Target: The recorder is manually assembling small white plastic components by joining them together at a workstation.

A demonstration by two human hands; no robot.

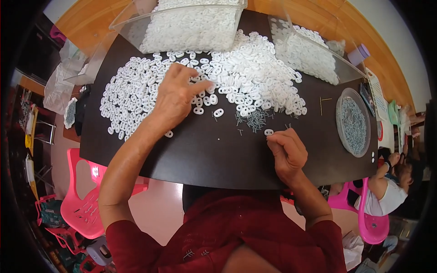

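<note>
My left hand (176, 93) hovers over the inner edge of a spread of white oval two-hole plastic pieces (132, 84), its fingers apart and nothing visible between them. Its thumb and fingertips are close to a taller heap of the same pieces (259, 68). Nearer the table's front, my right hand (289, 152) is closed in a pinch, with one white two-hole piece (269, 132) at its fingertips. Just beyond that piece lies a small pile of grey screws (255, 119). A few screws and single white pieces lie loose around it.
Two clear plastic bins (191, 29) (314, 57) full of white pieces stand at the back. On the right are a round tub of screws (353, 122) and an L-shaped brass-coloured rod (321, 105). Another person (387, 189) sits at the far right. A pink chair (84, 204) stands at left.
</note>
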